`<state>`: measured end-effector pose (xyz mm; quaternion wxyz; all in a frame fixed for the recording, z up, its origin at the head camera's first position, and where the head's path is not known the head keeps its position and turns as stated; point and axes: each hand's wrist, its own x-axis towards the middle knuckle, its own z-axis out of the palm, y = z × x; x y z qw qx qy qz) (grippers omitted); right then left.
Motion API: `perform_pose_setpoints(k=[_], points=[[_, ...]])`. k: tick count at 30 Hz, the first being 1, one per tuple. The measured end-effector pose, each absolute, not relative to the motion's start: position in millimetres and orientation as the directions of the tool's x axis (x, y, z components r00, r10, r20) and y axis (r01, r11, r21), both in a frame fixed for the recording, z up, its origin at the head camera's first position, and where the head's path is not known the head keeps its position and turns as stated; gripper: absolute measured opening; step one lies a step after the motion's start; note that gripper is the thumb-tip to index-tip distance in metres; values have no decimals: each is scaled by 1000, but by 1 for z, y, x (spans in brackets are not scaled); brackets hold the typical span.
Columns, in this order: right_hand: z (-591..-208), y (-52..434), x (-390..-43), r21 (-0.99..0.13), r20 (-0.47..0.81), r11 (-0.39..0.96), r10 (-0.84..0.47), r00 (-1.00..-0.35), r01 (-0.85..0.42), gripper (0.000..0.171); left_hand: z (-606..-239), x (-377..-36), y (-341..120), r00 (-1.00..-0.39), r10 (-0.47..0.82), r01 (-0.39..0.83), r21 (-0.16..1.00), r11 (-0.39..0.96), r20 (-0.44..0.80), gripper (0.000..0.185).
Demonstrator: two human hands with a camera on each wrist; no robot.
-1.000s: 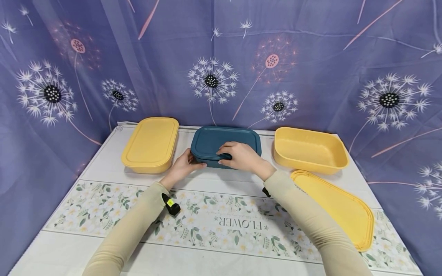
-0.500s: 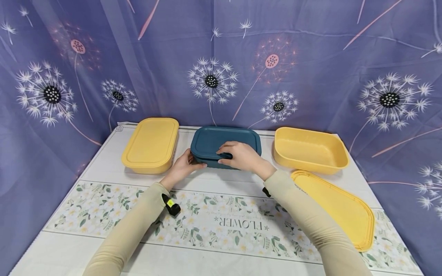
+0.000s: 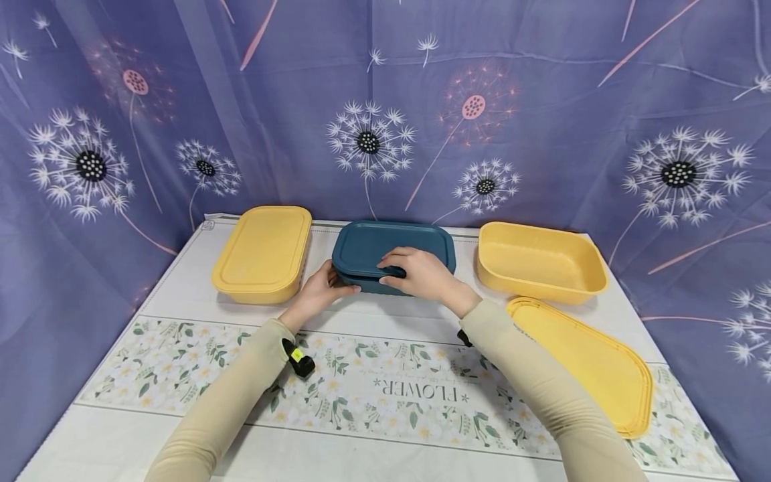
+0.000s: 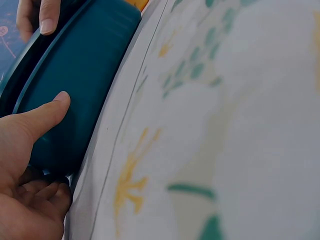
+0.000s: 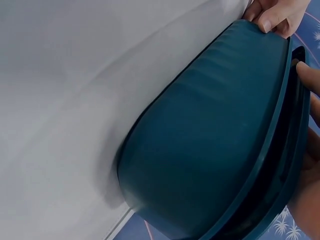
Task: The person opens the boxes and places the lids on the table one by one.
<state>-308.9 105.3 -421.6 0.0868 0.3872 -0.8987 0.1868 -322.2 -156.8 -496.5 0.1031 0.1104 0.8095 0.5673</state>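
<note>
In the head view a dark teal food container (image 3: pixel 372 285) stands at the back middle of the table, its teal lid (image 3: pixel 367 246) on top. My left hand (image 3: pixel 317 294) grips the container's front left corner, thumb on the front wall and fingers around the side. With my right hand (image 3: pixel 423 273) I pinch the lid's front edge, thumb underneath. Both wrist views show a dark gap between the lid rim (image 5: pixel 303 112) and the container wall (image 5: pixel 210 115), so the lid is raised along the front. The container's inside is hidden.
A yellow container with its lid on (image 3: pixel 262 251) stands at the left. At the right is an uncovered yellow container (image 3: pixel 542 261), with a loose yellow lid (image 3: pixel 593 365) lying in front, partly under my right sleeve. A purple dandelion curtain (image 3: pixel 289 120) hangs close behind the table.
The dark gap under the lid's front edge looks slightly wider than a second ago. Both hands stay in nearly the same place, and the other containers have not moved.
</note>
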Motion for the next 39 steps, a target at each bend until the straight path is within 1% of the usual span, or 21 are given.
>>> perform_pose_setpoints(k=[6,14,21,27,39], points=[[-424,106,-309,-269,318,635,-651,-689,-724,31,-497,-322,-157,-954,295,58,941,334,-46,88],[-424,105,-308,-279,340,638,-634,-695,-718,31,-497,-322,-158,-952,306,68,944,322,-35,93],[-423,104,-308,-298,339,645,-617,-710,-703,31,-496,-321,-158,-953,302,80,935,345,-30,85],[-423,103,-310,-297,332,644,-622,-709,-705,32,-496,-321,-157,-953,302,87,930,358,-27,85],[-423,101,-312,-319,321,631,-630,-707,-707,31,-498,-325,-158,-957,284,50,931,360,-58,93]])
